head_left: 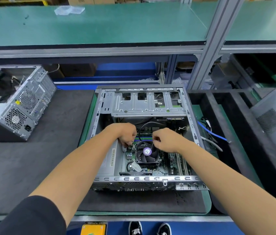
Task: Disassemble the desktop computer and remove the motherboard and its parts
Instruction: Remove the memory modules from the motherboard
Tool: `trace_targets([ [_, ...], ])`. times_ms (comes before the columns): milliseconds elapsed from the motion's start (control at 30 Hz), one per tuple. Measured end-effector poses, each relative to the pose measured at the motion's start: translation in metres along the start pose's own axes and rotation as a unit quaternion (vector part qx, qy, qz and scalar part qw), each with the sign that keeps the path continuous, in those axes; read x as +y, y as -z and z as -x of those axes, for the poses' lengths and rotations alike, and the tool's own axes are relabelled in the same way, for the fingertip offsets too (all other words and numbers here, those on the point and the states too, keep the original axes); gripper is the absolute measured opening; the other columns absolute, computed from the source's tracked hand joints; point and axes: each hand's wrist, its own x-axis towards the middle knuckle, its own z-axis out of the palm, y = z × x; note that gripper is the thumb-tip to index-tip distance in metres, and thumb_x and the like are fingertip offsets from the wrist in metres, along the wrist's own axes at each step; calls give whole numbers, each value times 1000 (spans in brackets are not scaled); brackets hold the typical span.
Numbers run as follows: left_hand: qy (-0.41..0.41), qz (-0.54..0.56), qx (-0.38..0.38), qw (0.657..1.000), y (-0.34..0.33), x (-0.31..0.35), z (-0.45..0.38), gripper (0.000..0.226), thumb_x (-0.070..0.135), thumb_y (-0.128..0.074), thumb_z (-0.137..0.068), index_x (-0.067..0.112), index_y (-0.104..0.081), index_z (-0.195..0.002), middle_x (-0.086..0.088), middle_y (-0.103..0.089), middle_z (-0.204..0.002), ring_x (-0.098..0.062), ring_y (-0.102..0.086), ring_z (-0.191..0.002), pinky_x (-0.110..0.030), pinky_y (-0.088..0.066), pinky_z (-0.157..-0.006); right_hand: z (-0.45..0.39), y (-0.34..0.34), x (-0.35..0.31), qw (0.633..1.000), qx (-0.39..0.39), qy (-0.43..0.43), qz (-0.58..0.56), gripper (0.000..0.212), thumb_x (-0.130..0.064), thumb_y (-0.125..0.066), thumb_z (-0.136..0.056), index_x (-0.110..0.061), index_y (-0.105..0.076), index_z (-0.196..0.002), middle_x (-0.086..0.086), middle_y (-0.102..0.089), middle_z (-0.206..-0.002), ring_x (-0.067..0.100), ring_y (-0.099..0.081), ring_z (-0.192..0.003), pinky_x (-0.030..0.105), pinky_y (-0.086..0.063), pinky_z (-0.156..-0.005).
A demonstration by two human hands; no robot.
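We work inside open case [190, 119]. Left hand [125, 133] pinches thin fan wire [132, 142] just left of cooler fan [147, 152]; right hand [165, 139], curled, grips fan's far-right edge. Wire runs toward fan; left hand nearer plug.

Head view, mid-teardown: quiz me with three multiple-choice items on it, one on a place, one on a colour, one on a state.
1. Where does the CPU fan sit?
A. inside the open case
B. on the green shelf
C. on the floor

2. What colour is the cable lying right of the case?
A. red
B. blue
C. yellow

3. What is the left hand doing?
A. lying flat on the mat
B. holding a screwdriver
C. pinching a small connector beside the fan

Answers:
1 A, the fan sits on the board inside the case.
2 B, it is blue against the black foam.
3 C, its fingers are curled at a wired plug left of the fan.
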Motion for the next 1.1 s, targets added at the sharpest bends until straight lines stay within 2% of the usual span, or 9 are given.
trace_targets([
  [100,-8,1,6,1000,1,0,0,27,3,-63,-86,16,-48,-67,2,-51,-66,-8,-47,-54,-16,-38,-47,-1,0,0,1000,-6,8,5,17,-18,-48,-93,-12,-63,-97,2,-60,-86,23,-57,-75,34,-46,-66],
  [233,-8,47,12,999,-1,-3,-2,24,1,-60,-89,12,-52,-69,-4,-61,-75,-12,-64,-56,-18,-49,-49,-2,-1,1,1000,-2,20,4,17,-17,-51,-93,-11,-66,-97,3,-61,-93,23,-58,-84,35,-50,-76],
  [300,-10,40,35,999,-1,-3,-1,21,5,-62,-89,13,-55,-71,-1,-61,-71,-11,-61,-55,-15,-45,-43,-3,-1,2,1000,2,21,0,17,-17,-53,-92,-10,-67,-98,0,-58,-91,21,-57,-84,34,-49,-75],
  [433,-2,76,40,996,1,-4,1,13,16,-63,-86,10,-59,-76,-8,-63,-74,-20,-55,-65,-26,-44,-57,-1,-2,1,1000,4,20,14,18,-20,-51,-93,-13,-66,-100,0,-58,-95,22,-58,-86,36,-51,-77],
  [633,27,144,59,987,4,-6,3,27,26,-61,-91,8,-51,-74,-6,-53,-57,-20,-50,-48,-23,-43,-49,4,3,1,999,46,-11,-7,19,-13,-46,-91,-12,-65,-92,5,-66,-93,22,-59,-78,36,-53,-69],
  [800,66,53,-4,996,17,-9,10,33,33,-58,-94,13,-65,-69,-3,-61,-70,-19,-51,-59,-28,-41,-63,4,4,0,998,50,-47,14,19,-10,-44,-90,-12,-63,-90,5,-63,-88,22,-56,-71,31,-46,-61],
  [933,101,-14,-20,995,17,-12,8,34,30,-59,-93,11,-55,-66,-4,-51,-69,-21,-41,-60,-31,-35,-62,3,6,-1,994,62,-80,28,19,-9,-42,-90,-15,-61,-90,5,-62,-89,23,-57,-75,30,-46,-62],
  [1000,104,-5,-13,994,16,-15,5,17,15,-61,-90,1,-63,-81,-9,-62,-81,-23,-54,-70,-39,-46,-68,3,5,-1,994,55,-84,34,17,-9,-42,-90,-16,-58,-88,4,-61,-90,24,-57,-78,30,-45,-63],
  [1100,112,84,14,990,14,-18,-1,24,-3,-45,-93,-10,-55,-113,-20,-69,-108,-31,-67,-93,-44,-53,-86,2,4,0,995,48,-80,35,16,-9,-42,-91,-18,-55,-88,3,-57,-89,24,-56,-79,30,-44,-64],
])
